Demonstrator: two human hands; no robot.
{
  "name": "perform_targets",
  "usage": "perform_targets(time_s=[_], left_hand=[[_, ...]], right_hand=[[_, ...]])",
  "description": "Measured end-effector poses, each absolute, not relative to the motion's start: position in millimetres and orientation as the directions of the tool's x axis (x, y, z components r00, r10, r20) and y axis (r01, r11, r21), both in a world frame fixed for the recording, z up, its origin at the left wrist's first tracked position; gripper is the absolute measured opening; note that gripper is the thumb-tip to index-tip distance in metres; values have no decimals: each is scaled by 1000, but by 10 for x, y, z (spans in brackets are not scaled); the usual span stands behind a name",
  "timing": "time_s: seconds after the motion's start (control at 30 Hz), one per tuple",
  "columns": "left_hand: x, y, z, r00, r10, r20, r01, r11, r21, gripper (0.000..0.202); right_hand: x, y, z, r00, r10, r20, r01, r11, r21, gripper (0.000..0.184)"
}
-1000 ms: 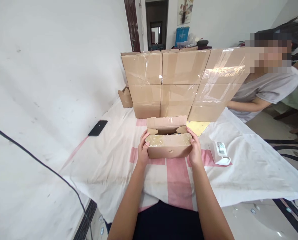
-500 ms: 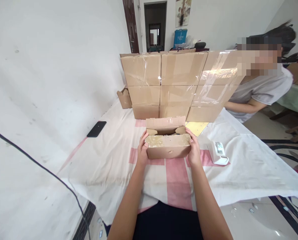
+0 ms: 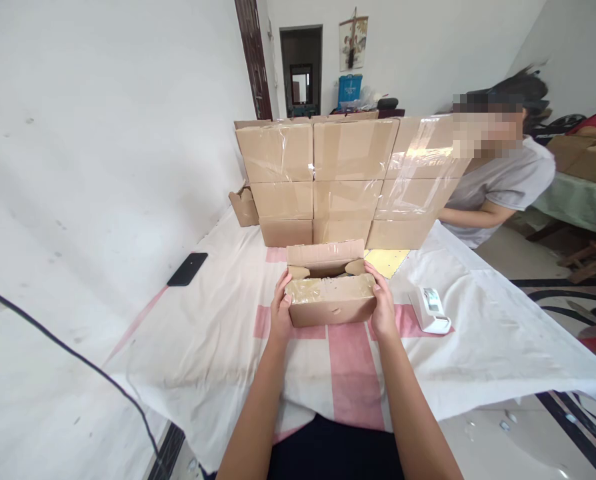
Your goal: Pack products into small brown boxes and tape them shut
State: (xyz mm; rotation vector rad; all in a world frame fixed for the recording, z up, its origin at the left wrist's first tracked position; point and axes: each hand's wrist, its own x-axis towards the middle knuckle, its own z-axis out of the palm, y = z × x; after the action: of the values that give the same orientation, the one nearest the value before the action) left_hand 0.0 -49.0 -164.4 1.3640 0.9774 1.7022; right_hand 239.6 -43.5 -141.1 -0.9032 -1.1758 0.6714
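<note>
In the head view, a small cardboard box [image 3: 332, 312] sits before me on the cloth, its far flap standing up and its top partly open. Brown tape covers part of its near top panel. My left hand [image 3: 281, 305] grips the left end, and my right hand [image 3: 382, 308] grips the right end, thumbs toward me. What lies inside is mostly hidden by the near panel. Just beyond it rises a stack of taped cardboard boxes [image 3: 348, 157], and a yellow sheet [image 3: 388, 261] lies partly behind the open box.
A white tape dispenser-like device [image 3: 432, 311] stands to the right, and a black phone [image 3: 188, 269] lies on the left of the cloth-covered table [image 3: 198, 353]. A small open carton [image 3: 244, 208] is by the wall. Another person [image 3: 503, 180] is behind the stack at right.
The view has shifted slightly, so the scene sits a little lower and to the left. Both hands keep their hold on the box, which has not visibly moved on the table.
</note>
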Motion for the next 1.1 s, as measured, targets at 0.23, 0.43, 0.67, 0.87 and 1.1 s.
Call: perform_targets(time_s=[0.23, 0.43, 0.67, 0.87, 1.1], left_hand=[[-6, -482, -1635, -170, 874, 454, -72, -471, 879, 48], [6, -501, -1616, -179, 871, 458, -83, -477, 875, 46], [8, -507, -1634, -164, 886, 434, -93, -451, 887, 46], [4, -506, -1660, -167, 897, 410, -95, -428, 899, 50], [9, -507, -1655, -182, 881, 437, -83, -456, 886, 48]], right_hand=[[2403, -441, -1423, 258, 839, 480, 27, 490, -871, 41], [2395, -460, -1402, 258, 846, 466, 9, 480, -877, 40], [2386, -472, -1400, 265, 852, 451, -3, 469, -883, 41], [2389, -480, -1394, 256, 859, 444, -9, 461, -887, 40], [2383, -491, -1388, 259, 859, 442, -9, 460, -888, 40]])
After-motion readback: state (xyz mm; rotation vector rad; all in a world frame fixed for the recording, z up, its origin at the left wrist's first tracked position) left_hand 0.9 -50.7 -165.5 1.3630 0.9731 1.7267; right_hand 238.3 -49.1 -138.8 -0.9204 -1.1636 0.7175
